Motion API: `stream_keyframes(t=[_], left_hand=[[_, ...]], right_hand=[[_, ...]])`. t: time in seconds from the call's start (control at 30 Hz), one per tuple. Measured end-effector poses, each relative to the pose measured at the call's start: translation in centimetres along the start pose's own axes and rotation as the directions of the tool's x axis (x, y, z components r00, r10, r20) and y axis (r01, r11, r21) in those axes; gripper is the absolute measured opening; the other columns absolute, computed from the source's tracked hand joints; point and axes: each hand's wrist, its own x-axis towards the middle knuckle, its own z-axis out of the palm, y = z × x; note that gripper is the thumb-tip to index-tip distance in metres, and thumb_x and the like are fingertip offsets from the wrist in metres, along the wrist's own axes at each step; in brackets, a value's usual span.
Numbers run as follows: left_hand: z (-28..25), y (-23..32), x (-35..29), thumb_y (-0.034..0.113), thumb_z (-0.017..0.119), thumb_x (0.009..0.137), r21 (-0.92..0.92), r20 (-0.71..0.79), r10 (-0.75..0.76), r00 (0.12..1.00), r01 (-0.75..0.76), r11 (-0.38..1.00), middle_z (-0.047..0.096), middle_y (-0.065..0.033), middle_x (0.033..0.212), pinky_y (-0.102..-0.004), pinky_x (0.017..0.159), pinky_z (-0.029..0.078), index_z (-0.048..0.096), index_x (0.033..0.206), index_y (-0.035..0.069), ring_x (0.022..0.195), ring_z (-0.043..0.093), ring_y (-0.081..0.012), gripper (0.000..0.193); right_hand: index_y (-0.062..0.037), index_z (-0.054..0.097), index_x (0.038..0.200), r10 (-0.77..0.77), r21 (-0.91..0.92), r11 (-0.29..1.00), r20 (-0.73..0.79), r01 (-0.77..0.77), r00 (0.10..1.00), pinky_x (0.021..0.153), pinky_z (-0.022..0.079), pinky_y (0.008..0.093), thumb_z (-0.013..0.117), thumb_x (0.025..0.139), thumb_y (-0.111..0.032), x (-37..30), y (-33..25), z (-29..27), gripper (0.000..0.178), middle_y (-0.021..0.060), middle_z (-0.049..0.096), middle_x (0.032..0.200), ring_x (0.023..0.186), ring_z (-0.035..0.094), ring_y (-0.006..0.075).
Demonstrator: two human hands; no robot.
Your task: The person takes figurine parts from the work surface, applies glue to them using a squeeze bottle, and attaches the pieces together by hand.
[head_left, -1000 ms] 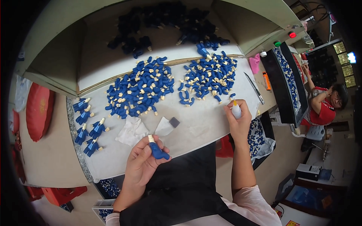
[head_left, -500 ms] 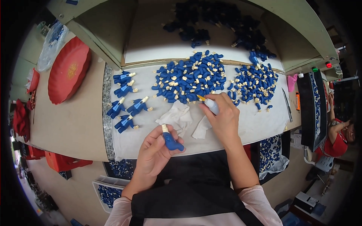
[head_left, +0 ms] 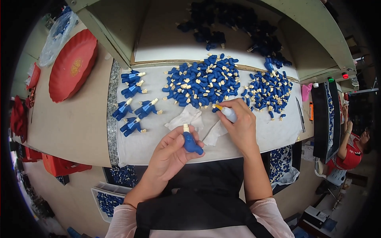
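Observation:
My left hand (head_left: 170, 152) holds a small blue figure part with a cream neck peg (head_left: 189, 141), upright above the near edge of the white work mat (head_left: 131, 142). My right hand (head_left: 240, 125) grips a small white squeeze bottle with an orange tip (head_left: 226, 112), its tip pointing left at the edge of the big pile of blue parts (head_left: 204, 81). A crumpled white cloth (head_left: 190, 119) lies between the two hands.
A second pile of blue parts (head_left: 268, 91) lies to the right, and several assembled blue figures (head_left: 135, 105) lie in a row at the left. More blue parts (head_left: 230, 22) fill the bin behind. A red tray (head_left: 71, 65) sits far left. Another person (head_left: 351, 148) sits at right.
My right hand has come from the right pile toward the middle with the bottle. My left hand has kept the blue part and raised it slightly. The view has swung left.

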Motion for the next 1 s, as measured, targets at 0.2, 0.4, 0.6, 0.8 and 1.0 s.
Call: stream_keyframes(t=[0.2, 0.4, 0.6, 0.8, 1.0], left_hand=[[-0.3, -0.1, 0.1, 0.016, 0.046, 0.085, -0.052, -0.008, 0.020, 1.000, -0.021, 0.998, 0.049, -0.0140, 0.103, -0.0372, 0.076, 0.049, 0.045, 0.109, 0.000, 0.092, 0.054, -0.0259, 0.029], [0.6, -1.1, 0.5, 0.016, 0.046, 0.085, -0.003, 0.018, -0.041, 0.999, 0.041, 0.999, 0.050, -0.0141, 0.102, -0.0362, 0.077, 0.048, 0.045, 0.110, 0.000, 0.091, 0.054, -0.0249, 0.029], [1.9, -2.4, 1.3, 0.015, 0.045, 0.086, 0.048, 0.017, -0.100, 0.995, 0.099, 0.994, 0.050, -0.0140, 0.106, -0.0348, 0.077, 0.048, 0.046, 0.110, 0.000, 0.091, 0.055, -0.0217, 0.029], [2.5, -3.0, 1.6, 0.016, 0.045, 0.086, 0.153, -0.030, -0.065, 0.997, 0.069, 0.986, 0.047, -0.0138, 0.114, -0.0326, 0.076, 0.048, 0.047, 0.111, 0.000, 0.091, 0.055, -0.0196, 0.029], [2.2, -3.5, 1.3, 0.016, 0.045, 0.086, 0.129, -0.023, -0.097, 0.995, 0.099, 0.987, 0.053, -0.0118, 0.102, -0.0322, 0.077, 0.048, 0.047, 0.110, 0.001, 0.090, 0.055, -0.0184, 0.029]], right_hand=[[-0.0027, 0.055, 0.081, 0.050, -0.029, 0.998, 0.134, -0.047, 0.990, 0.061, 0.045, 0.0325, 0.063, 0.062, -0.004, 0.4, 0.1, -0.5, 0.020, 0.0102, 0.055, 0.078, 0.070, 0.057, 0.0270], [-0.0026, 0.053, 0.077, 0.226, 0.145, 0.962, 0.042, -0.230, 0.973, 0.062, 0.045, 0.0285, 0.062, 0.065, -0.001, -1.0, 0.6, -1.5, 0.015, 0.0112, 0.059, 0.079, 0.072, 0.059, 0.0239], [-0.0016, 0.053, 0.076, 0.300, 0.590, 0.781, -0.064, -0.206, 0.952, 0.063, 0.041, 0.0214, 0.063, 0.065, 0.008, -3.7, -1.9, -2.7, 0.017, 0.0087, 0.058, 0.080, 0.071, 0.054, 0.0117], [0.0006, 0.058, 0.081, 0.124, 0.518, 0.854, -0.117, -0.046, 0.985, 0.063, 0.043, 0.0225, 0.063, 0.067, 0.008, -5.3, -1.7, -2.4, 0.016, 0.0079, 0.060, 0.076, 0.069, 0.056, 0.0131], [0.0007, 0.058, 0.079, 0.361, 0.835, 0.488, 0.072, -0.254, 0.930, 0.064, 0.043, 0.0237, 0.062, 0.065, 0.009, -6.5, -2.8, -2.9, 0.017, 0.0102, 0.060, 0.079, 0.072, 0.056, 0.0151]])
